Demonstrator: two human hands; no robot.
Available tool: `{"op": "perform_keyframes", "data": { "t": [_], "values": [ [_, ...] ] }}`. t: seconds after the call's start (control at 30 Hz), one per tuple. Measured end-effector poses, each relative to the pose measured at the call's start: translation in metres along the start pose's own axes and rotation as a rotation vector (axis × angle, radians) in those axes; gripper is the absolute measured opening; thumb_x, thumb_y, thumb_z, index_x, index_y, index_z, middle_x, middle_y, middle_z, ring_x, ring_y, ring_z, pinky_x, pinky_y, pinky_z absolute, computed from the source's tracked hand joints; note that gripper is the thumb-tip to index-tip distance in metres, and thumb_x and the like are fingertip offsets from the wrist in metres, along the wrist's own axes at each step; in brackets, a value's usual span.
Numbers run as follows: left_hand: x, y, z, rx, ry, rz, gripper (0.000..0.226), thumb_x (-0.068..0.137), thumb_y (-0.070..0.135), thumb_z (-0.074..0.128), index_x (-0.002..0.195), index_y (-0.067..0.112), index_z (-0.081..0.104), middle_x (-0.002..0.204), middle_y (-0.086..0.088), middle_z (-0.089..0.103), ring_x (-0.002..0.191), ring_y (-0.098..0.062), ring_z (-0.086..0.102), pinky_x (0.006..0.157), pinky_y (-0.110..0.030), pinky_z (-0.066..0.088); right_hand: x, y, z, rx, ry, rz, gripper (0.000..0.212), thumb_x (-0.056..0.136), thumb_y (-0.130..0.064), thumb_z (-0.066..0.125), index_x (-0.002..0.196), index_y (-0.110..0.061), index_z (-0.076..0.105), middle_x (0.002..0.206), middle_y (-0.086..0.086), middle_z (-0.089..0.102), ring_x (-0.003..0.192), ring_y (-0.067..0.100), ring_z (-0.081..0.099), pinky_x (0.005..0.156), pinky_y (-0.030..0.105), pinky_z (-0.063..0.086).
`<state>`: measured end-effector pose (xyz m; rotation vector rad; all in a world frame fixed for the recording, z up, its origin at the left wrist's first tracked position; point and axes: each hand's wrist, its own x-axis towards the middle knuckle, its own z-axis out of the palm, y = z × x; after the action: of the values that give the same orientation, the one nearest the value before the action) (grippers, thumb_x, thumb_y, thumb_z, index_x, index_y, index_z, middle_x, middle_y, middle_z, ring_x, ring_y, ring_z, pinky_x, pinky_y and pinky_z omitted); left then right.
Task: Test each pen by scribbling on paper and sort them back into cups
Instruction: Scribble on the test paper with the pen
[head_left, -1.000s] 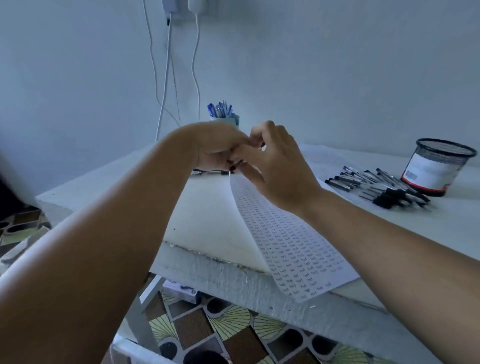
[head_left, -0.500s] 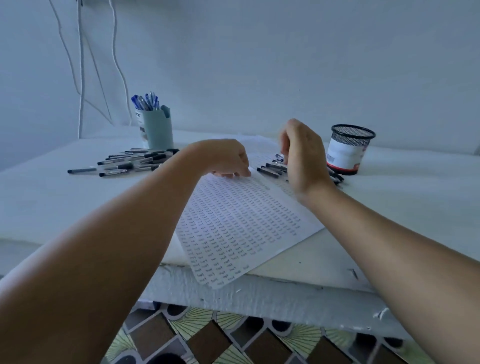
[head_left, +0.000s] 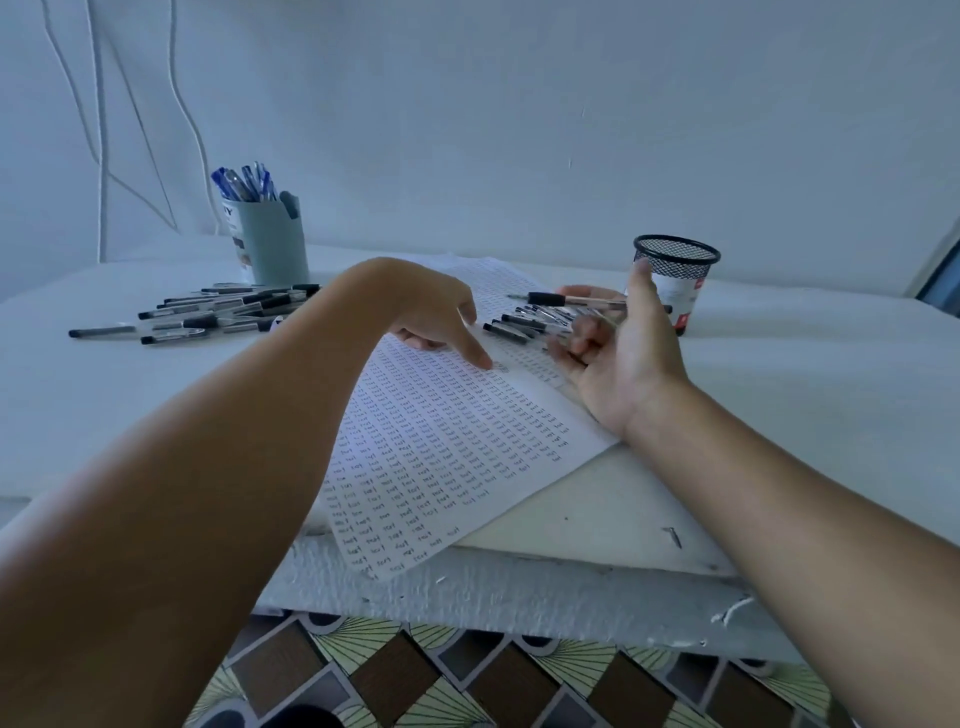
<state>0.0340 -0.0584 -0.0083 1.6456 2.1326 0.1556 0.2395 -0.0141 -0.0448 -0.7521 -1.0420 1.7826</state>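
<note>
A sheet of paper (head_left: 447, 447) covered in rows of small written words lies across the white table and hangs over its front edge. My left hand (head_left: 431, 312) rests on it, index fingertip touching the sheet. My right hand (head_left: 618, 343) is lifted palm-up over the paper's right edge and holds a black-capped pen (head_left: 550, 299) that points left. Several black pens (head_left: 524, 325) lie under it on the paper. Another pile of black pens (head_left: 208, 314) lies at the left. A grey cup (head_left: 272, 249) holds blue pens. A black mesh cup (head_left: 675, 275) stands at the right.
White cables (head_left: 101, 130) hang down the wall at the back left. The table's rough front edge (head_left: 519, 592) is chipped, with patterned floor tiles (head_left: 467, 680) below it. Bare white tabletop (head_left: 810, 384) stretches to the right of the mesh cup.
My hands came apart from in front of my view. The left went down onto the paper. The right turned palm-up and now holds a pen taken from the pile beside the mesh cup.
</note>
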Motion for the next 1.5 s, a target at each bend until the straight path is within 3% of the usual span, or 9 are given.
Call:
{"op": "perform_keyframes", "data": {
  "t": [0.07, 0.17, 0.23, 0.27, 0.43, 0.53, 0.63, 0.8, 1.5],
  "values": [
    [0.002, -0.001, 0.0, -0.027, -0.006, -0.006, 0.086, 0.073, 0.056, 0.085, 0.143, 0.023, 0.046, 0.078, -0.006, 0.061, 0.076, -0.019, 0.053, 0.08, -0.034, 0.048, -0.002, -0.002, -0.004, -0.082, -0.024, -0.017, 0.07, 0.104, -0.065, 0.037, 0.094, -0.008, 0.076, 0.058, 0.001, 0.056, 0.053, 0.012, 0.056, 0.076, 0.034, 0.062],
    [0.004, -0.003, 0.001, -0.019, -0.013, -0.031, 0.089, 0.067, 0.064, 0.085, 0.139, 0.03, 0.046, 0.081, -0.004, 0.063, 0.078, -0.019, 0.054, 0.08, -0.033, 0.046, -0.011, 0.0, -0.008, -0.288, -0.151, -0.074, 0.043, 0.104, -0.046, 0.055, 0.104, -0.007, 0.074, 0.089, 0.01, 0.078, 0.086, 0.023, 0.077, 0.086, 0.031, 0.06],
    [0.005, -0.008, 0.003, 0.022, 0.004, -0.04, 0.096, 0.059, 0.075, 0.083, 0.139, 0.037, 0.045, 0.11, -0.006, 0.069, 0.098, -0.021, 0.062, 0.098, -0.038, 0.048, -0.013, 0.005, -0.01, -0.357, -0.188, -0.183, 0.011, 0.095, -0.019, 0.074, 0.093, -0.009, 0.071, 0.087, 0.011, 0.075, 0.083, 0.024, 0.073, 0.083, 0.031, 0.058],
    [0.006, -0.01, 0.005, 0.033, 0.018, -0.049, 0.097, 0.058, 0.078, 0.081, 0.139, 0.039, 0.045, 0.124, -0.004, 0.065, 0.109, -0.023, 0.062, 0.105, -0.045, 0.045, -0.012, 0.008, -0.012, -0.437, -0.171, -0.249, 0.013, 0.09, -0.012, 0.079, 0.087, -0.012, 0.067, 0.08, 0.01, 0.071, 0.075, 0.021, 0.069, 0.078, 0.03, 0.056],
    [0.004, -0.009, 0.012, -0.013, 0.041, -0.074, 0.098, 0.059, 0.08, 0.079, 0.141, 0.042, 0.043, 0.145, -0.001, 0.051, 0.126, -0.028, 0.053, 0.111, -0.055, 0.039, -0.012, 0.015, -0.011, -0.863, -0.181, -0.356, 0.025, 0.099, -0.042, 0.067, 0.083, -0.023, 0.066, 0.076, 0.0, 0.076, 0.071, 0.014, 0.067, 0.067, 0.032, 0.047],
    [0.003, -0.009, 0.014, -0.056, 0.048, -0.077, 0.095, 0.065, 0.075, 0.079, 0.144, 0.039, 0.041, 0.15, -0.004, 0.046, 0.132, -0.03, 0.047, 0.113, -0.055, 0.037, -0.01, 0.018, -0.012, -0.849, -0.28, -0.373, 0.018, 0.093, -0.038, 0.077, 0.091, -0.02, 0.073, 0.084, 0.004, 0.077, 0.08, 0.02, 0.071, 0.08, 0.042, 0.056],
    [0.002, -0.009, 0.017, -0.091, 0.048, -0.066, 0.091, 0.071, 0.069, 0.079, 0.146, 0.036, 0.04, 0.153, -0.007, 0.043, 0.135, -0.031, 0.045, 0.114, -0.054, 0.035, -0.007, 0.019, -0.017, -0.861, -0.287, -0.387, 0.015, 0.087, -0.033, 0.084, 0.09, -0.022, 0.074, 0.087, 0.012, 0.073, 0.075, 0.016, 0.061, 0.073, 0.039, 0.049],
    [0.001, -0.01, 0.021, -0.092, 0.073, -0.054, 0.086, 0.076, 0.071, 0.074, 0.146, 0.035, 0.041, 0.153, -0.006, 0.043, 0.133, -0.03, 0.047, 0.113, -0.053, 0.037, -0.002, 0.019, -0.018, -0.94, -0.208, -0.388, 0.025, 0.096, -0.044, 0.07, 0.082, -0.024, 0.066, 0.076, 0.001, 0.072, 0.069, 0.016, 0.06, 0.074, 0.048, 0.054],
    [-0.003, -0.009, 0.023, -0.039, 0.09, -0.049, 0.092, 0.072, 0.078, 0.07, 0.147, 0.035, 0.04, 0.152, -0.006, 0.045, 0.134, -0.03, 0.047, 0.11, -0.051, 0.038, -0.004, 0.017, -0.014, -1.06, -0.238, -0.336, 0.019, 0.101, -0.041, 0.064, 0.088, -0.027, 0.065, 0.075, -0.014, 0.07, 0.064, -0.001, 0.057, 0.065, 0.025, 0.042]
  ]
}}
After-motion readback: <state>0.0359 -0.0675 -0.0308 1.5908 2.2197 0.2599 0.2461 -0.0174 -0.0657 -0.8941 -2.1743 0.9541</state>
